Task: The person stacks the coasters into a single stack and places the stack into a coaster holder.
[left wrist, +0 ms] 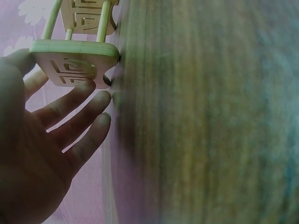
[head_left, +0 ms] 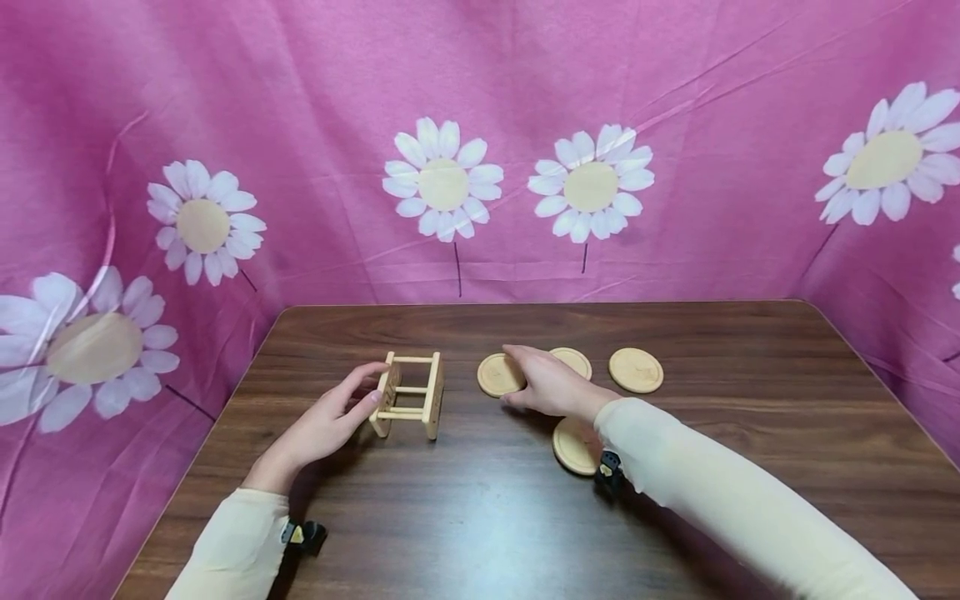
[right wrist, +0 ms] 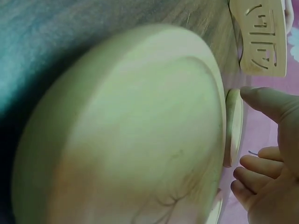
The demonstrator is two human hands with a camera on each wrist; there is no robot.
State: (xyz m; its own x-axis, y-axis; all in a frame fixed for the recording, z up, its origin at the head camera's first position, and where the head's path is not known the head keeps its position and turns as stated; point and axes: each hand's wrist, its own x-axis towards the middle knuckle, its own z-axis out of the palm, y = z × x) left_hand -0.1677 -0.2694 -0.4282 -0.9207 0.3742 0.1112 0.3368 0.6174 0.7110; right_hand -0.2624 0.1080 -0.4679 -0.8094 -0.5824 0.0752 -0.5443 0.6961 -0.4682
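Thumb and fingers apart, the right hand (head_left: pixel 553 383) flanks the leftmost wooden coaster (head_left: pixel 496 377), lying toward the table's (head_left: pixel 465 525) left edge; the left hand's (head_left: pixel 327 423) spread fingers touch the slotted coaster rack (left wrist: pixel 74 60).

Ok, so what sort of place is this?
Hard to be sure, but probably a makeshift filming corner: a pink daisy-print cloth hangs behind and beside a dark wood-look table, and each cream sleeve has a small black device at its cuff.

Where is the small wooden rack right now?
In the head view, the wooden rack stands left of centre on the table, between the left grip and the leftmost round wooden coaster.
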